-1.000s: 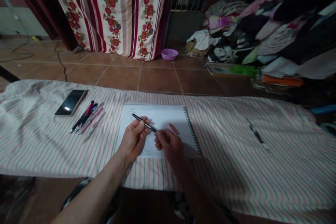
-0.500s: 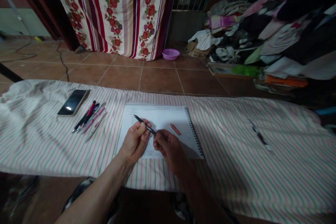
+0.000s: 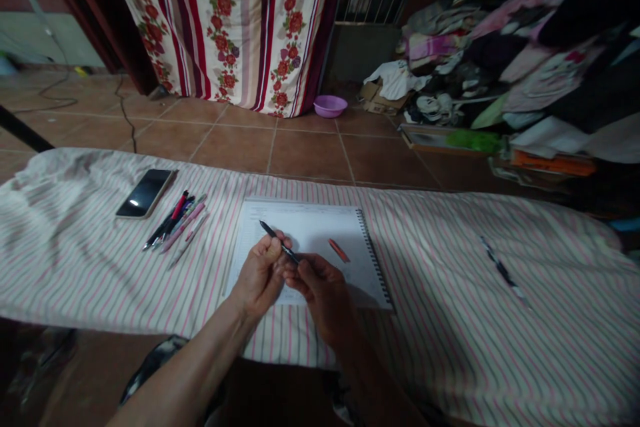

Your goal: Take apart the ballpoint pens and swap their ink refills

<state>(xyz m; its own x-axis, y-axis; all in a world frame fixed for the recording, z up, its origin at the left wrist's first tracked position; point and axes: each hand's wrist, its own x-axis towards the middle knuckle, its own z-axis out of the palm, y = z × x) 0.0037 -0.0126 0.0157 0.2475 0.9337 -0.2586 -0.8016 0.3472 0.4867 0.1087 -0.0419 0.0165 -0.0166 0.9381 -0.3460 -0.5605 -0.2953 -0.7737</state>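
Note:
A dark pen [image 3: 273, 235] is held over a white spiral notebook [image 3: 320, 227] lying on a striped cloth. My left hand [image 3: 260, 273] pinches the pen's middle, its tip pointing up and left. My right hand [image 3: 320, 287] is closed on the pen's near end, touching the left hand. A small orange pen cap or piece [image 3: 339, 250] lies on the notebook page just right of my hands.
Several pens [image 3: 175, 223] lie in a bunch at the left, next to a black phone [image 3: 145, 192]. Another pen [image 3: 500, 270] rests on the cloth at the right. Beyond are a tiled floor, a floral curtain [image 3: 235, 20], a purple bowl [image 3: 330, 105] and piled clothes [image 3: 505, 60].
My right hand has slid left along the pen until it meets my left hand. The view has shifted slightly; the pen stays at the same angle.

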